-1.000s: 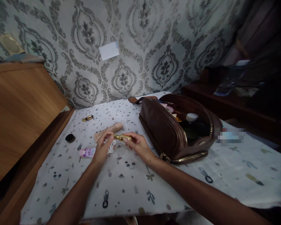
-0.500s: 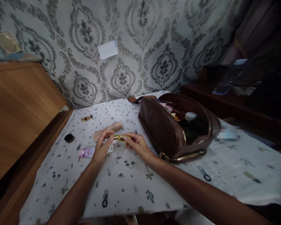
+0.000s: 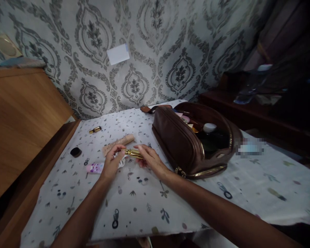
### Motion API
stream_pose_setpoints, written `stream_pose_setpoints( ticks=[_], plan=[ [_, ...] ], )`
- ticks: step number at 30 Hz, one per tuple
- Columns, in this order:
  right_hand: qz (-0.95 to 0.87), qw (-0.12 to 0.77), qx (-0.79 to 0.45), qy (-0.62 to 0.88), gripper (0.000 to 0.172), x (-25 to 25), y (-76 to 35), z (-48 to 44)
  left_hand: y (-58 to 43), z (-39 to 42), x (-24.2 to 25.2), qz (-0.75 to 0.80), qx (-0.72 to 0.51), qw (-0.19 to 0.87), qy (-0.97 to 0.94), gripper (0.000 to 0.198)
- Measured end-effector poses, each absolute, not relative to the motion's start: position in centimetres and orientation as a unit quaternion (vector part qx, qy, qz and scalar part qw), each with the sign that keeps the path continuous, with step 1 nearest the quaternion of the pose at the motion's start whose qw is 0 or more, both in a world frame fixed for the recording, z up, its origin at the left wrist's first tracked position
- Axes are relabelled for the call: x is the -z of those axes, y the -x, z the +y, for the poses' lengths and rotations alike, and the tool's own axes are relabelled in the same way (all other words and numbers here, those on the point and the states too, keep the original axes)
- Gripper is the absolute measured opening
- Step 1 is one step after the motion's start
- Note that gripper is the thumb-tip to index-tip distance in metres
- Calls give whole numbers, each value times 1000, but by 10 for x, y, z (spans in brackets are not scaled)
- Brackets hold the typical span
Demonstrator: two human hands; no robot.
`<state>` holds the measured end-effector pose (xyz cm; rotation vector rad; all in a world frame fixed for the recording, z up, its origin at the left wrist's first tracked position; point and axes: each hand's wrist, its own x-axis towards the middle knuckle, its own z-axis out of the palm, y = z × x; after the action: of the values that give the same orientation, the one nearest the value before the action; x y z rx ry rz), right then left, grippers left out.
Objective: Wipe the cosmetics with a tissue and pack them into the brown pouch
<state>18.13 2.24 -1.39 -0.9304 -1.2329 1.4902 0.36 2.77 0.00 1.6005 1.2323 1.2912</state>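
Note:
Both my hands meet over the patterned white cloth (image 3: 134, 206), holding a small gold tube (image 3: 133, 153) that lies crosswise between them. My left hand (image 3: 113, 159) pinches its left end and also holds a bit of white tissue (image 3: 121, 160) underneath. My right hand (image 3: 150, 160) grips the right end with closed fingers. Just behind the hands lies a beige tube (image 3: 118, 143). A pink tube (image 3: 95, 167) lies to the left of my left hand. To the right stands an open brown leather bag (image 3: 181, 143) with bottles and small items inside.
A second small gold tube (image 3: 95, 130) and a round black lid (image 3: 75, 152) lie at the far left of the cloth. A wooden cabinet (image 3: 20, 117) borders the left side. Patterned wallpaper is behind, dark wooden furniture (image 3: 248, 113) at the right.
The gold tube has tilted slightly and my right hand has slid a little left along it. The view has shifted slightly; the other things lie as before.

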Motion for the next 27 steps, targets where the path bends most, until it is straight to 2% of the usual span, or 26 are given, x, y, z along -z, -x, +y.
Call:
stream_pose_setpoints(
  ticks=[4,8,14,18,21,24,27],
  plan=[
    [-503,478,-633,344,55,16,-180,22,-3,29,1,477,-520,353,-614,22],
    [-504,476,-638,335,47,21,-179,24,-2,29,3,475,-525,355,-610,22],
    [-501,478,-615,377,46,19,-180,26,-3,29,7,469,-523,393,-593,26],
    [-497,484,-626,356,40,20,-180,27,-4,29,6,475,-525,378,-597,26],
    [-484,491,-633,351,47,21,-179,27,-4,29,5,476,-531,375,-593,26],
    [-491,480,-635,354,43,21,-179,26,-4,30,3,481,-533,360,-595,24],
    [-501,465,-634,362,46,21,-179,25,-3,30,3,484,-534,337,-606,21]
  ],
)
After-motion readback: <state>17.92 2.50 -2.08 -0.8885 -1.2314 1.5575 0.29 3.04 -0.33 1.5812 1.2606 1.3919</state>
